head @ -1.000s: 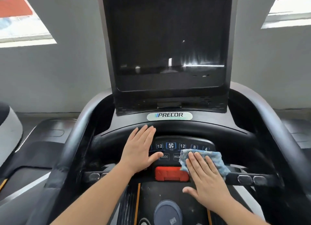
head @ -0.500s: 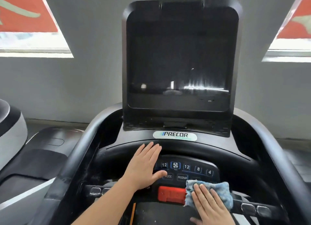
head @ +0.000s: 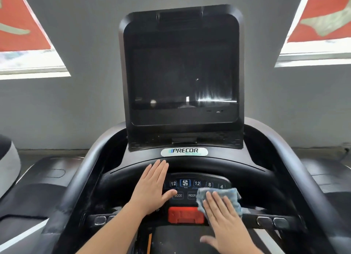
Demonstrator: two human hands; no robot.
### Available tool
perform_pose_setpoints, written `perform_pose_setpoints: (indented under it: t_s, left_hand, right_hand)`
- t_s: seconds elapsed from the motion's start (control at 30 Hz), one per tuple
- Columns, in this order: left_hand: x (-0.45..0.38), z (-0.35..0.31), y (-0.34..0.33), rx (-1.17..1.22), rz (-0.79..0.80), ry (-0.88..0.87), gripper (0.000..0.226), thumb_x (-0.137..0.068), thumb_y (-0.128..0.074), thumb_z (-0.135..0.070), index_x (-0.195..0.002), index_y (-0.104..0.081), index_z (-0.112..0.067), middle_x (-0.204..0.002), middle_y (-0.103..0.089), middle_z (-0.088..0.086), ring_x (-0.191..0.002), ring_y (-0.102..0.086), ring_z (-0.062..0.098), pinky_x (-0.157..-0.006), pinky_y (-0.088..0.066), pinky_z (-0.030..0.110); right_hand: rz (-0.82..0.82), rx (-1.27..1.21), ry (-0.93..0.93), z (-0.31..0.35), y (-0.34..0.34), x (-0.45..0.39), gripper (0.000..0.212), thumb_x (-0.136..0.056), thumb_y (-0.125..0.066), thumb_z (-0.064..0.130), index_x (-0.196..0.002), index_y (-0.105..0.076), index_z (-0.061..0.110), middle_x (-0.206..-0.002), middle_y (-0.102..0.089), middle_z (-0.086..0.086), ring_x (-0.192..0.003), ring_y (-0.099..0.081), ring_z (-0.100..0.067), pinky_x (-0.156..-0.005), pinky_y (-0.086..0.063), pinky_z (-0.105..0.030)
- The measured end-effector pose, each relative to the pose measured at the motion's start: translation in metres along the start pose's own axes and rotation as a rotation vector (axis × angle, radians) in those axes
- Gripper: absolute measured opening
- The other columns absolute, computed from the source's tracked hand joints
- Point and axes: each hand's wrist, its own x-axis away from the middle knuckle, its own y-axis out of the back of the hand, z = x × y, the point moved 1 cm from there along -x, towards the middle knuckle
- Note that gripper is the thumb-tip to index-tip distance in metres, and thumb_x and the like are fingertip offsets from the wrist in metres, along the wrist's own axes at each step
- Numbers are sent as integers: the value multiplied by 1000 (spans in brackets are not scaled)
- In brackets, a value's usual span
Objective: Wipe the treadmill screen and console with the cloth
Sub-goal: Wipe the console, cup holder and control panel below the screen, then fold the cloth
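Note:
The treadmill's dark screen [head: 182,77] stands upright above the black console [head: 237,170], which carries a Precor badge. A lit button panel [head: 190,184] sits in the console's hollow. My right hand [head: 224,221] lies flat on a blue cloth [head: 230,194], pressing it against the right side of the button panel, above and to the right of the red stop switch [head: 185,216]. My left hand [head: 152,187] rests flat on the console left of the panel, fingers together and thumb out, holding nothing.
Curved black handrails [head: 81,177] flank the console, and a cross bar with grey grip sensors [head: 273,221] runs below my hands. Another machine [head: 9,162] stands at the left. A grey wall with two bright windows lies behind.
My view has tilted up, so the whole screen now shows. My right hand has slid the cloth up over the right buttons of the panel. The left hand has stayed in place.

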Motion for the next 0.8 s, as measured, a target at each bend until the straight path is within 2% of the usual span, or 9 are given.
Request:
perform_pose_setpoints:
  t_s: [0.07, 0.13, 0.23, 0.37, 0.47, 0.57, 0.63, 0.7, 0.8]
  left_hand:
    - [4, -7, -3, 7, -29, -1, 92, -94, -19, -77, -156, -25, -9, -162, -27, 8, -151, -17, 23, -118, -11, 41]
    - [7, -15, -3, 17, -54, -25, 92, -93, -21, -77, -156, -22, -10, -163, -24, 8, -152, -16, 23, -119, -11, 41]
    - [8, -32, -2, 23, -69, -83, 90, -95, -24, -76, -155, -27, -8, -162, -29, 8, -151, -20, 23, -118, -14, 42]
    - [7, -66, -2, 24, -103, -213, 83, -96, -32, -73, -150, -40, -10, -156, -40, 7, -148, -27, 23, -117, -19, 42]
    - [8, -92, 2, 54, -99, -299, 82, -94, -34, -75, -149, -41, -14, -156, -41, 6, -149, -26, 23, -119, -17, 42]
    - [7, -109, 16, 180, -91, -394, 93, -87, -40, -82, -156, -27, -21, -165, -22, 2, -154, -6, 19, -123, -6, 40]
    - [3, -117, 36, 283, -83, -417, 104, -80, -46, -85, -159, -11, -29, -167, -6, -4, -153, 7, 14, -124, 2, 35]
    - [-5, -124, 58, 327, -107, -417, 114, -74, -54, -86, -159, -1, -33, -167, 1, -10, -152, 11, 9, -123, 6, 31]
    - [-22, -132, 83, 492, -259, -339, 107, -75, -64, -77, -158, -19, -26, -164, -14, -12, -152, -7, 7, -124, -14, 35]
  right_hand:
    - [-113, 54, 54, 1, -8, 11, 74, -89, -51, 46, -149, -37, 4, -154, -41, -16, -149, -23, -36, -114, -24, -51]
    - [-228, 55, 56, -5, -8, 11, 47, -101, -36, 16, -146, -44, 6, -150, -48, -14, -147, -29, -34, -112, -30, -50]
    - [-328, 50, 124, -9, -11, 13, 38, -103, -37, 10, -137, -57, 7, -146, -53, -12, -139, -45, -32, -108, -38, -48]
    - [-381, 4, 229, -16, -10, 26, 38, -105, -35, 11, -127, -66, 12, -139, -60, -6, -130, -55, -26, -105, -41, -45]
    - [-436, -239, 149, -19, 8, 23, 43, -106, -35, 13, -111, -77, 17, -129, -67, 1, -121, -63, -18, -108, -43, -35]
    - [-497, -545, -50, -37, 40, 8, 41, -89, -47, 1, -114, -74, 19, -128, -66, 8, -121, -62, -13, -113, -38, -35]
    - [-432, -746, -200, -54, 74, -3, 63, -74, -50, -6, -122, -68, 30, -131, -65, 13, -128, -57, -12, -115, -34, -35]
    - [-371, -909, -272, -70, 117, -15, 74, -72, -49, -6, -126, -62, 43, -125, -67, 23, -125, -58, -7, -113, -35, -24]
    - [-340, -1045, -310, -95, 183, -34, 72, -75, -53, -16, -110, -69, 45, -106, -72, 24, -104, -68, -3, -92, -51, -20]
